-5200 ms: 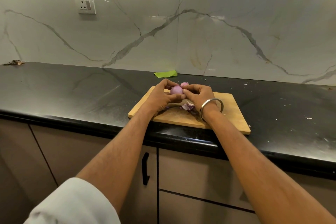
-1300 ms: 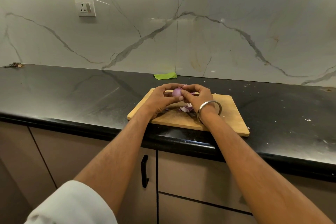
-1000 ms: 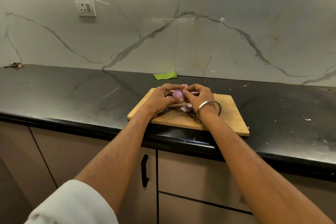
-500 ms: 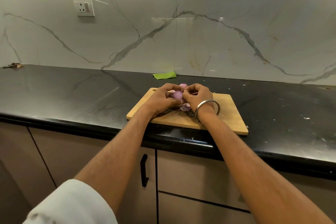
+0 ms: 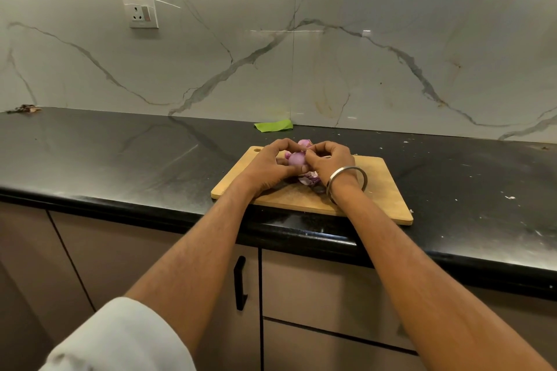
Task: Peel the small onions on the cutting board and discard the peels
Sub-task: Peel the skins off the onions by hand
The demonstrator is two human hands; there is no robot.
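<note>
Onion [image 5: 297, 159] held just above board [image 5: 382, 190], gripped between left hand [image 5: 268, 170] and right hand [image 5: 330, 159], fingers of both curled round it. Right fingertips [image 5: 309, 156] pinched at its near side, probably on a flap of skin, though too small to tell for sure. Step in hand, by the look of it: stripping the outer skin, midway through the peeling. Next move likely calls for a firm hold by the left and a pull away by the right, gentle enough not to tear the skin short, then a drop onto the peel heap [image 5: 309, 179] lying on the board under the hands. Discarding not yet begun; no bin in view. Count: two onions seen, one in the hands and a second onion [image 5: 304, 143] just behind them on the board's far edge, more perhaps hidden by the hands; one board; one heap of peels; one bangle [image 5: 346, 182] on the right wrist; one green scrap [image 5: 273, 126] by the wall.
</note>
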